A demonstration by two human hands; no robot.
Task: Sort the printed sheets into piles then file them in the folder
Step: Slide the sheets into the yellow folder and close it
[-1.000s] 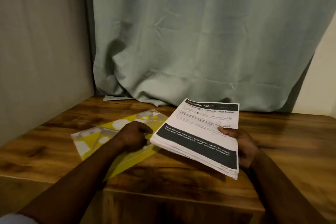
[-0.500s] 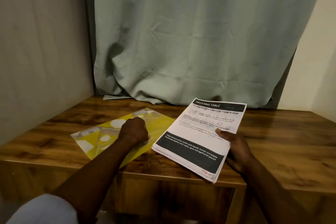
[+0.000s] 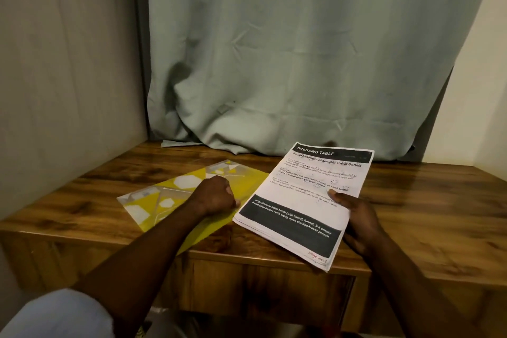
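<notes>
My right hand (image 3: 356, 214) grips the stack of printed sheets (image 3: 299, 200) at its right edge, thumb curled over the top page and fingers hidden beneath. A second ago it held the stack raised and tilted above the tabletop (image 3: 428, 214). Now the stack is low and nearly flat over the wood, and its near corner hangs past the near edge. Since half a second ago it has hardly shifted.

The top page carries a dark header reading "DRESSING TABLE" at its far end and a dark band of white text across its near half.

My left hand (image 3: 216, 195) is a closed fist resting on the folder (image 3: 247, 181), holding nothing that I can see. It sits in the same spot on the folder as in both earlier frames.

The folder is yellow with white and grey shapes. It lies flat and angled on the left part of the tabletop, its near corner reaching the near edge. Its right edge runs just beside the left edge of the stack, and I cannot tell whether they touch. I cannot tell what it holds either.

A pale green curtain (image 3: 301, 63) hangs behind the far edge, its hem bunched on the wood. A light sleeve (image 3: 55, 315) shows at the lower left.
</notes>
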